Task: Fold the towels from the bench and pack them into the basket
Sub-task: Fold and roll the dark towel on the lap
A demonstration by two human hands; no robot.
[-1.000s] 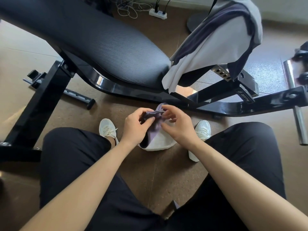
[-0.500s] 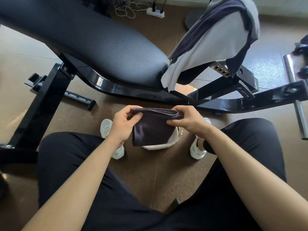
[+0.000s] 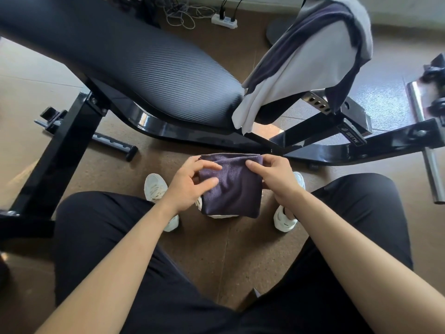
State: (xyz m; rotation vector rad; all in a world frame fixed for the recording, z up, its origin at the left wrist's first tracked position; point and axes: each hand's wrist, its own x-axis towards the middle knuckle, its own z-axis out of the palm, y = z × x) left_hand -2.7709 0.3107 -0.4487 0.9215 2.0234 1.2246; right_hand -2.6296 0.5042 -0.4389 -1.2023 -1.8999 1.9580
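So the folded dark purple towel (image 3: 232, 186) is up in both hands, off the bench and hanging over the floor (image 3: 216, 256) between the knees, just in front of the bench's black frame. The left hand (image 3: 190, 186) has its fingers curled over the towel's left edge and pinches it there. The right hand (image 3: 274, 179) pinches the top right corner, thumb on the front and fingers tucked behind. The towel looks like a neat square with its folded edge along the top. A bit of white rim (image 3: 221, 216) peeks out right under its bottom edge, but it's mostly hidden, so I can't say much about it. White sneakers (image 3: 156, 189) sit on either side. Up on the bench (image 3: 156, 75) the padded seat is bare, and over its right end two more towels are draped together: a pale grey towel (image 3: 313, 68) and a dark towel (image 3: 320, 22) bunched across its top. A power strip (image 3: 224, 20) sits on the floor behind.
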